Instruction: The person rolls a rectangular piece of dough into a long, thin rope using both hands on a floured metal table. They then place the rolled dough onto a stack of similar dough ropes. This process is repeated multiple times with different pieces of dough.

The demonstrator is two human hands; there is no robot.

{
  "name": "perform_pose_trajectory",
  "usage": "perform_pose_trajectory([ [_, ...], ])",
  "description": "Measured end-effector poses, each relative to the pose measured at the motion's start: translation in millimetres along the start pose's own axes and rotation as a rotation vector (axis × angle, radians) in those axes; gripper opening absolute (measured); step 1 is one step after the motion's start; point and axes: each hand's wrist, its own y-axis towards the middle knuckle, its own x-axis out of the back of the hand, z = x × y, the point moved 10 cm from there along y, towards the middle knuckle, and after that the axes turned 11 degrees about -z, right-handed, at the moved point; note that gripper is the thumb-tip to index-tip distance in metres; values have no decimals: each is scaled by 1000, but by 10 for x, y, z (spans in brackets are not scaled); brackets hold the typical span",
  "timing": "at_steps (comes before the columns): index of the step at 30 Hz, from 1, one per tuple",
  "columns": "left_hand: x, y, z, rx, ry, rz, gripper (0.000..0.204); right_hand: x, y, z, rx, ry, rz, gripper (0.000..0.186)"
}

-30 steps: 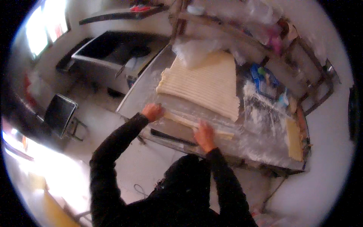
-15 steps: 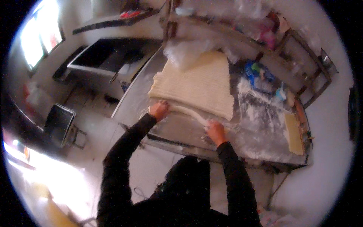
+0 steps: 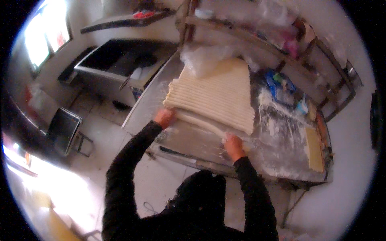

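A long pale dough strip (image 3: 200, 122) stretches between both hands over the floured metal table (image 3: 281, 140). My left hand (image 3: 164, 117) grips its left end beside the near edge of a stack of several dough strips (image 3: 219, 94) laid side by side. My right hand (image 3: 233, 145) holds the other end near the stack's front right corner. Both arms are in black sleeves.
A narrow flat dough piece (image 3: 313, 148) lies at the table's right end. A blue packet (image 3: 281, 86) and clear plastic (image 3: 205, 58) sit at the back by a metal rack (image 3: 321, 60). A steel machine (image 3: 116, 64) and a dark tray stand (image 3: 62, 128) are to the left.
Both hands moved away from the table's front edge toward the stack, carrying the dough strip up against its near side.
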Motion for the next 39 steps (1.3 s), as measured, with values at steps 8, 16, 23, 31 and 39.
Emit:
perform_pose_trajectory([
  [8,-28,17,235,-168,-38,-204,17,215,-136,-580,-133,-13,-2,27],
  [16,223,84,520,-119,-14,-220,27,-75,205,-466,-40,-166,179,25],
  [23,87,143,653,81,80,-178,23,-535,787,1019,134,105,96,38],
  [31,-234,244,2,-274,201,-286,23,-641,1133,1769,166,124,-104,34],
  [39,-132,66,819,-72,45,-397,34,-399,686,453,3,-171,1,43],
])
